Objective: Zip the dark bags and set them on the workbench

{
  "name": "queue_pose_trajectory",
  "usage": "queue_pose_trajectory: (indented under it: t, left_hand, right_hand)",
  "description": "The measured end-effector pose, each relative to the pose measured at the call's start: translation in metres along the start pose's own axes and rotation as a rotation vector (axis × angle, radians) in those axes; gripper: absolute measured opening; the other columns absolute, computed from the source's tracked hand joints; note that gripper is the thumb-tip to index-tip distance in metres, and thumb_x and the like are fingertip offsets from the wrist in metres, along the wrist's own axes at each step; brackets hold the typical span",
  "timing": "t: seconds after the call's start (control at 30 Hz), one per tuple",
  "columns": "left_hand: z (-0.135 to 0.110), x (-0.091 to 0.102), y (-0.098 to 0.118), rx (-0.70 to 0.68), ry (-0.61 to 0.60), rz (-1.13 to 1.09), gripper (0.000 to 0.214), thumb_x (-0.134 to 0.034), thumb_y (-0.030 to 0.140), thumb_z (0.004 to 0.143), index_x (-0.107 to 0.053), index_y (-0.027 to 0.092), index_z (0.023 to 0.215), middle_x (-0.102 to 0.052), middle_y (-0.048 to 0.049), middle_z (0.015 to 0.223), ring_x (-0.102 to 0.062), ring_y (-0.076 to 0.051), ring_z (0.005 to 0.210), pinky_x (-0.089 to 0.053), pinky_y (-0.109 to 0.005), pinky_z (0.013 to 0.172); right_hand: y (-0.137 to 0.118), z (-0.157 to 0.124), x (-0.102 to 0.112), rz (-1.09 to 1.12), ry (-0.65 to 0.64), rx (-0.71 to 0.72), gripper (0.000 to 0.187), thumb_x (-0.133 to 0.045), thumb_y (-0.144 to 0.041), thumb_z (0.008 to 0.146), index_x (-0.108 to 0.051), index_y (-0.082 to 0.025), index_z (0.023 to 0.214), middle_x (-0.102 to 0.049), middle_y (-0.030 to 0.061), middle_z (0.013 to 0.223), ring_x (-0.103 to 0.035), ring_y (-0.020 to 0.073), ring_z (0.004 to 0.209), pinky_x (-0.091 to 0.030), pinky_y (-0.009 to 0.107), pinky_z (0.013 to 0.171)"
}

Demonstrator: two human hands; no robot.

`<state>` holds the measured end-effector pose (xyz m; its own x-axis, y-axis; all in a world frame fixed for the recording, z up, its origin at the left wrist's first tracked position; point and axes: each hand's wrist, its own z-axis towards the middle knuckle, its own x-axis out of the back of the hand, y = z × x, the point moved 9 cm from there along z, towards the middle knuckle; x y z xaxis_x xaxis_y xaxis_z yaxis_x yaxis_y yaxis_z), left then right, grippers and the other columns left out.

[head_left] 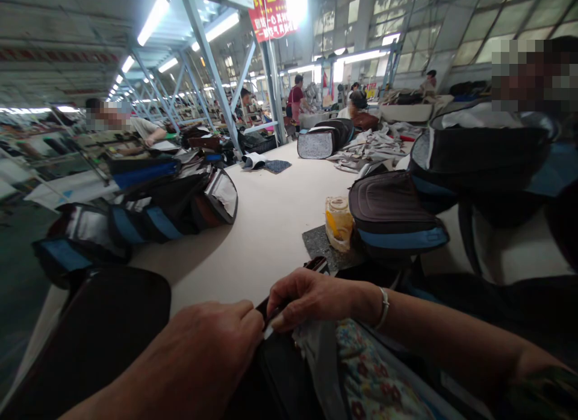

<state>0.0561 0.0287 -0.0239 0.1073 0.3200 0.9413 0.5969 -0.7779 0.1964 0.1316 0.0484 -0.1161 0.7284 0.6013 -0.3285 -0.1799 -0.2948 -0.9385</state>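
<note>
My left hand [212,335] is closed on the edge of a black bag piece [282,372] in front of me. Close beside it, my right hand [311,296] pinches the same edge between thumb and fingers, and a small white bit shows under the thumb. A bracelet circles the right wrist. Grey lining hangs from the piece, next to flowered cloth [368,372] near my body. Beyond my right hand, a worn yellowish container [338,224] stands on a dark speckled slab [316,242].
Black and blue bag pieces [162,218] line the pale table [266,197] on the left. More bags [397,209] are stacked on the right. Scraps [370,146] and a grey bag part [316,144] lie farther back. A person [144,128] works at the far left.
</note>
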Motion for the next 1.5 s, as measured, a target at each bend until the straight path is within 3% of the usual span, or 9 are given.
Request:
queue_pose_trajectory:
  t: [0.13,0.33,0.47,0.67,0.77,0.93,1.1,1.3,1.5]
  left_hand:
    - [0.002,-0.013,0.000,0.046,-0.141,0.257,0.033,-0.041,-0.001,0.085,-0.066,0.019,0.091,-0.071,-0.0100,0.090,-0.064,-0.023,0.067,-0.030,-0.032,0.057]
    - [0.002,-0.013,-0.024,0.191,0.077,-0.120,0.028,-0.035,0.031,0.096,-0.055,0.021,0.079,-0.064,-0.0062,0.077,-0.062,-0.024,0.070,-0.036,-0.033,0.061]
    - [0.001,-0.021,-0.039,0.261,0.158,-0.400,0.037,-0.036,0.047,0.095,-0.051,0.022,0.073,-0.060,-0.0023,0.071,-0.060,-0.021,0.069,-0.039,-0.031,0.063]
    - [-0.003,-0.018,-0.036,0.276,0.179,-0.369,0.038,-0.034,0.049,0.095,-0.051,0.022,0.074,-0.061,-0.0026,0.072,-0.060,-0.021,0.069,-0.038,-0.032,0.063]
    - [-0.005,-0.016,-0.033,0.269,0.209,-0.321,0.037,-0.034,0.048,0.096,-0.051,0.022,0.075,-0.061,-0.0030,0.074,-0.060,-0.022,0.069,-0.038,-0.033,0.063]
    - [-0.007,-0.020,-0.029,0.225,0.215,-0.256,0.036,-0.033,0.045,0.099,-0.054,0.022,0.081,-0.063,-0.0026,0.077,-0.062,-0.022,0.072,-0.038,-0.034,0.066]
    - [-0.007,-0.020,-0.032,0.254,0.207,-0.227,0.039,-0.029,0.048,0.098,-0.051,0.023,0.077,-0.063,-0.0047,0.077,-0.062,-0.024,0.072,-0.038,-0.036,0.066]
    - [-0.007,-0.020,-0.030,0.244,0.189,-0.215,0.035,-0.029,0.043,0.096,-0.049,0.023,0.075,-0.064,-0.0061,0.077,-0.061,-0.024,0.070,-0.040,-0.036,0.066]
    - [-0.001,-0.019,-0.018,0.130,0.096,-0.332,0.032,-0.042,0.041,0.095,-0.063,0.022,0.079,-0.069,-0.0041,0.082,-0.065,-0.022,0.076,-0.043,-0.030,0.066]
  right_hand:
    - [-0.006,-0.003,-0.004,-0.090,-0.016,0.024,0.038,-0.087,-0.033,0.073,-0.070,-0.008,0.096,-0.063,-0.0022,0.076,-0.052,0.0060,0.065,-0.041,0.020,0.064]
    - [-0.015,-0.011,-0.011,-0.429,0.131,0.103,0.026,-0.078,-0.027,0.079,-0.064,-0.011,0.094,-0.051,-0.0070,0.069,-0.040,0.0052,0.059,-0.035,0.018,0.053]
    - [-0.024,-0.019,-0.012,-0.595,0.240,0.224,0.032,-0.077,-0.029,0.078,-0.059,-0.015,0.100,-0.054,-0.0049,0.077,-0.046,0.0082,0.065,-0.038,0.019,0.057]
    - [-0.047,-0.030,-0.016,-0.672,0.285,0.420,0.032,-0.072,-0.041,0.086,-0.055,-0.017,0.097,-0.057,-0.0006,0.083,-0.049,0.0113,0.069,-0.042,0.024,0.064]
    - [-0.063,-0.035,-0.025,-0.869,0.292,0.575,0.027,-0.069,-0.040,0.090,-0.057,-0.016,0.089,-0.058,0.0020,0.082,-0.051,0.0128,0.071,-0.041,0.025,0.067]
    - [-0.070,-0.026,-0.029,-1.062,0.184,0.473,0.016,-0.065,-0.029,0.095,-0.063,-0.014,0.089,-0.065,0.0039,0.084,-0.058,0.0125,0.072,-0.043,0.023,0.068]
    - [-0.069,-0.026,-0.054,-1.601,0.059,0.389,0.008,-0.060,-0.015,0.092,-0.063,-0.009,0.097,-0.064,0.0102,0.091,-0.057,0.0187,0.078,-0.046,0.029,0.068]
    - [-0.074,-0.046,-0.086,-1.949,0.102,0.635,0.017,-0.046,-0.012,0.098,-0.061,-0.009,0.091,-0.057,0.0100,0.083,-0.048,0.0220,0.072,-0.040,0.035,0.061]
    - [-0.080,-0.055,-0.087,-1.957,-0.142,0.839,0.022,-0.049,-0.011,0.098,-0.059,-0.012,0.078,-0.051,0.0069,0.074,-0.045,0.0208,0.071,-0.037,0.035,0.062]
